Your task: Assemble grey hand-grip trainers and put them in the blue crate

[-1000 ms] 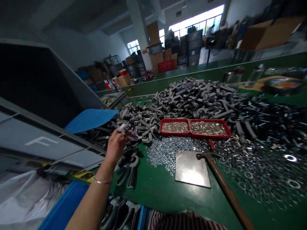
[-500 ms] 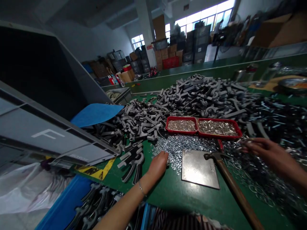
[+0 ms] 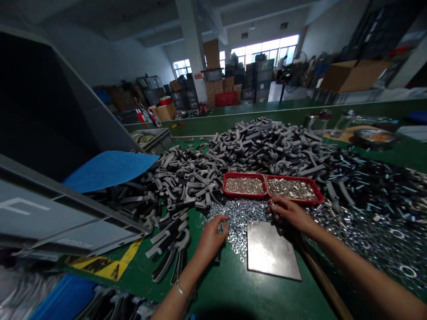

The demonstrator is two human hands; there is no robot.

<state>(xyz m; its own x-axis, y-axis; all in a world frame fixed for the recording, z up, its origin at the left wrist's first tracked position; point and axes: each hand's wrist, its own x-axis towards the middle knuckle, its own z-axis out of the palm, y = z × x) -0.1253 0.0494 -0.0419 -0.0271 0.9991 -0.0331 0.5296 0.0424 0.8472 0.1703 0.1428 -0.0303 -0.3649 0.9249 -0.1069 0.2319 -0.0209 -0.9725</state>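
Observation:
My left hand (image 3: 211, 238) is closed around a grey plastic handle piece (image 3: 220, 228), whose end shows between thumb and fingers. It rests left of a pile of small silver washers (image 3: 237, 222). My right hand (image 3: 290, 214) is pinched just in front of the right red tray (image 3: 322, 195), over the far right corner of a flat metal plate (image 3: 271, 253). What its fingertips hold is too small to name. Under that hand runs the wooden handle of a hammer (image 3: 322, 275); its head is mostly covered. The left red tray (image 3: 245, 195) contains tiny metal parts, the right one short pins.
Grey handle pieces (image 3: 260, 142) form a large heap behind the trays. Black parts with silver bolts (image 3: 360, 171) and metal rings (image 3: 376, 244) spread across the right. A grey crate (image 3: 76, 226) with a blue sheet (image 3: 113, 169) stands at left.
My right hand has moved left from the rings at the right to the plate's far corner, now covering the hammer head. My left hand has turned, exposing the grey piece's end. The view has shifted.

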